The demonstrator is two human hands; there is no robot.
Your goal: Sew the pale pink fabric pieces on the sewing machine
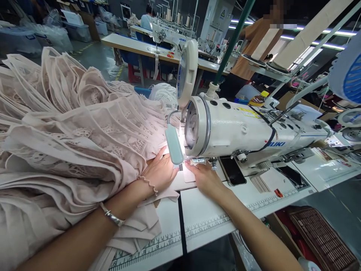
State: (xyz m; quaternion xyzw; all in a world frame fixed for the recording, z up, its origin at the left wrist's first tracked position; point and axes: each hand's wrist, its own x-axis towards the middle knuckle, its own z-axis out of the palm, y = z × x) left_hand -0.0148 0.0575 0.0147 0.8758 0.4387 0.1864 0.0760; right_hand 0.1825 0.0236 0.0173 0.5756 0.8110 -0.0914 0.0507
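Note:
My left hand (159, 172) lies on the pale pink fabric to the left of the needle area, fingers stretched out and partly hidden by a grey-green lamp (174, 145). Close to the presser foot, my right hand (207, 180) has its fingertips closed on a small flat piece of the pale fabric (189, 176). Both hands rest low over the bed of a white sewing machine (225, 126), whose needle is hidden behind the lamp and the glare. A large heap of pale pink lace-trimmed garments (93, 120) covers the left side.
A phone (232, 170) lies right of my hand, beside stacked fabric pieces (259, 184) and orange thread snips (278, 193). Printed rulers run along the table edge (208, 226). A round magnifier (187, 71) stands above the machine head. A person in a brown shirt (254, 45) stands behind.

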